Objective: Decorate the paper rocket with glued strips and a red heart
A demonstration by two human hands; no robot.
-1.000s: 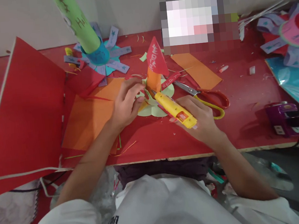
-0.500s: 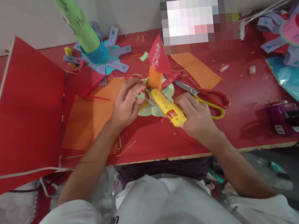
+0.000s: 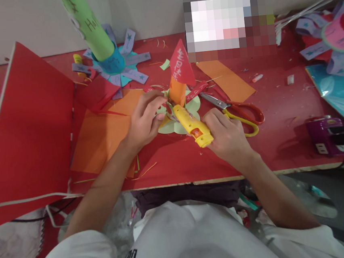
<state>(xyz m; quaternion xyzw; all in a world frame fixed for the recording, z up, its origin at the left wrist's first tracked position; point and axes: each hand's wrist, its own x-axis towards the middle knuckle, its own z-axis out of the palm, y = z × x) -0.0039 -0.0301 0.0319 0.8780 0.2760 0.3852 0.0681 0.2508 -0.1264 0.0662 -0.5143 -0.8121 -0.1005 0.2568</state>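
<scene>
My right hand (image 3: 225,134) is closed around a yellow glue gun (image 3: 191,125), whose nozzle points at the foot of a small paper rocket. That rocket has an orange tube (image 3: 177,92) and a red cone (image 3: 181,65) and stands on a pale green flower-shaped base (image 3: 194,104). My left hand (image 3: 145,119) pinches a paper strip at the rocket's base, fingers curled against it.
Red-and-yellow scissors (image 3: 237,112) lie right of my right hand. Orange paper sheets (image 3: 100,138) and a big red sheet (image 3: 28,126) lie left. A green tube craft (image 3: 94,29) stands behind; a purple power strip (image 3: 325,136) sits right, near the table edge.
The glue gun has slid forward and left, its nozzle now close against the rocket's base. My right hand followed it. The rocket's cone tilted slightly. My left hand stayed put.
</scene>
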